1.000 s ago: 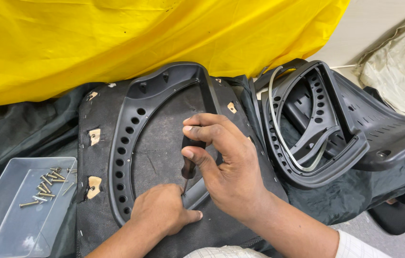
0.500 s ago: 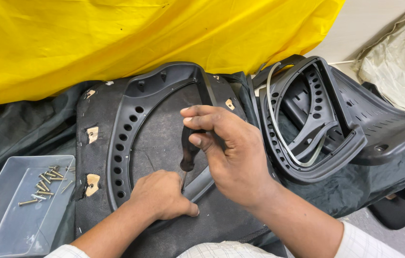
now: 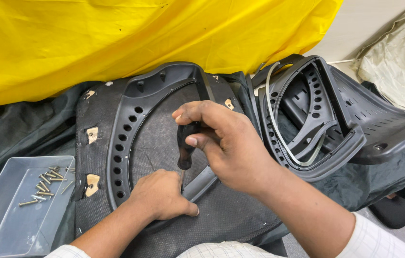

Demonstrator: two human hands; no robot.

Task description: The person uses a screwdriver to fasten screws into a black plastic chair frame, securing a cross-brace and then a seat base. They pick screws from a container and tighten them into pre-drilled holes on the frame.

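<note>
Clear plastic tray (image 3: 1, 215) sits at the lower left with a loose pile of long silver screws (image 3: 44, 184) bunched in its upper right corner, the rest of the tray bare.

Right beside it lies a black fabric-covered seat panel (image 3: 154, 143) with a curved black plastic frame (image 3: 126, 129) full of round holes sitting on top, plus a few small tan brackets (image 3: 92, 134) along the left edge.

Right hand (image 3: 231, 143) has its fingers (image 3: 202, 112) wrapped tight around the black handle of a screwdriver (image 3: 186, 148), held roughly upright with the tip pointing down at the lower end of the frame. Left hand (image 3: 162, 196) is curled into a loose fist, fingers together, pressing on the panel right at the screwdriver tip; can't tell if it's pinching a screw in there.

Off to the right, a second black plastic chair shell (image 3: 336, 119) rests tilted on dark cloth, with yellow sheeting (image 3: 116, 43) behind everything.
</note>
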